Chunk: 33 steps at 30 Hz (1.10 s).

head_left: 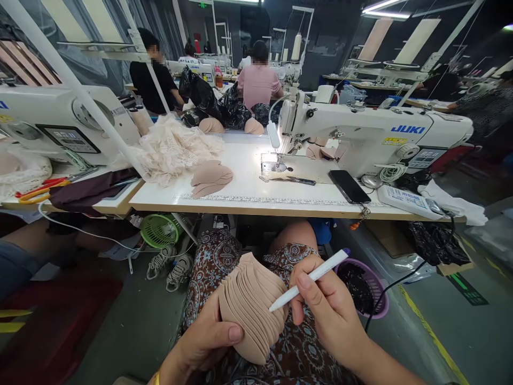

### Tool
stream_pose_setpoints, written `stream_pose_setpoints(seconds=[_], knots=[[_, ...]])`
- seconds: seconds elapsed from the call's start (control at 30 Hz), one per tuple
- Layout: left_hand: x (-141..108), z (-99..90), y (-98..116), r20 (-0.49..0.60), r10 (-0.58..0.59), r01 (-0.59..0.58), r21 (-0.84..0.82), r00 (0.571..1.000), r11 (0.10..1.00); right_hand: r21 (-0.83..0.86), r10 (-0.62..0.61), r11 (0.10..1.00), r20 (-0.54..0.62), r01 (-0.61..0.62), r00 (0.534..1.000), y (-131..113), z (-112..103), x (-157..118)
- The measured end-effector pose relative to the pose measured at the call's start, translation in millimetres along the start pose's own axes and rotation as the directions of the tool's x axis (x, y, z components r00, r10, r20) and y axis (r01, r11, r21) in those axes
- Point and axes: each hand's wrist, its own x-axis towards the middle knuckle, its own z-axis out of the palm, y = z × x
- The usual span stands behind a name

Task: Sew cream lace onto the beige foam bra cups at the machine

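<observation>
Over my lap, my left hand (pixel 214 329) grips a fanned stack of beige fabric pads (pixel 250 305), its thumb pressed on the near face. My right hand (pixel 326 305) pinches a white marker pen (pixel 310 279), whose tip points down-left and meets or nearly meets the fanned edges. Some fingers of both hands are hidden, those of the left behind the stack. Ahead on the sewing table lies a smaller pile of beige pads (pixel 211 178). To its right are thread snippers (pixel 301 181) in front of the lit needle area of a JUKI sewing machine (pixel 377 128).
The table's front edge (pixel 256 209) runs above my knees. A phone (pixel 349 186) and a white box (pixel 409 202) sit at right, cream lace (pixel 172 149) at left. On the floor are a purple basket (pixel 379 289) and a green basket (pixel 160 231). Several people work beyond.
</observation>
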Motion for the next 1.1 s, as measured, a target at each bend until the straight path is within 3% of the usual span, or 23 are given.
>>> stream_pose_setpoints(seconds=[0.57, 0.8, 1.1], knots=[[0.2, -0.5, -1.2, 0.001, 0.0, 0.0, 0.014, 1.0, 1.0, 0.049, 0.032, 0.998, 0.027, -0.033, 0.999, -1.8, 4.0, -0.6], [3.6, -4.2, -5.3, 0.094, 0.046, -0.045, -0.009, 0.994, 0.999, 0.008, 0.03, 1.0, 0.029, -0.031, 0.999, -2.5, 5.1, 0.1], [3.4, -5.1, -6.0, 0.091, 0.044, -0.043, -0.007, 0.995, 0.999, 0.023, 0.026, 0.999, 0.015, -0.027, 1.0, -1.8, 4.7, 1.5]])
